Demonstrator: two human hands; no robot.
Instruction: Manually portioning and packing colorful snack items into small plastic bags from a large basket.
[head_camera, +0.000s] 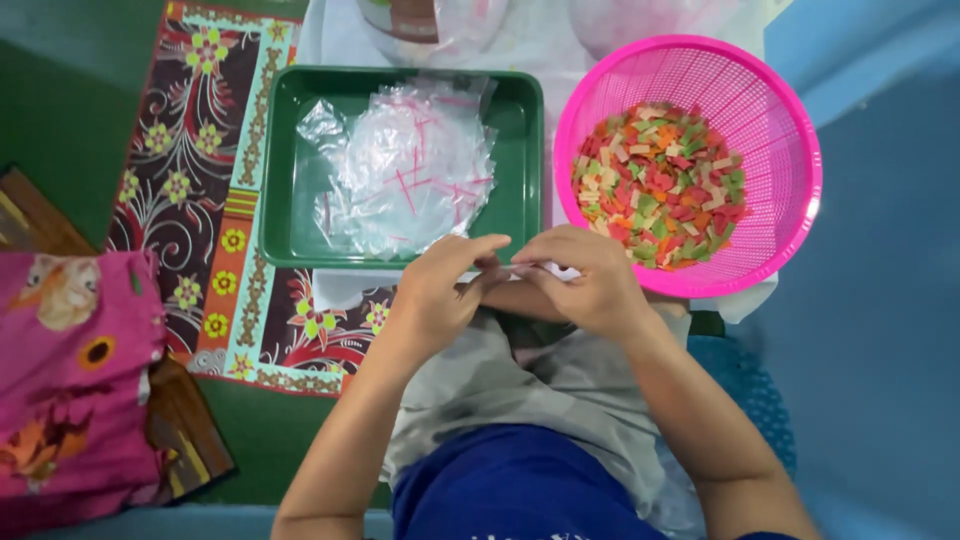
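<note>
My left hand (440, 285) and my right hand (585, 275) meet just in front of a green tray (280, 170). Both pinch a small clear plastic bag (520, 268) between their fingertips; most of it is hidden by the fingers. The tray holds a pile of clear plastic bags (410, 165) with pink strips. To the right of the tray, a pink mesh basket (780, 120) holds several small red, green, orange and cream cracker pieces (660, 185), right beside my right hand.
A patterned mat with flowers (200, 200) lies under the tray's left side. Pink printed cloth (70, 370) sits at the lower left. Clear plastic bags (440, 25) lie beyond the tray. The floor to the right is blue (880, 330).
</note>
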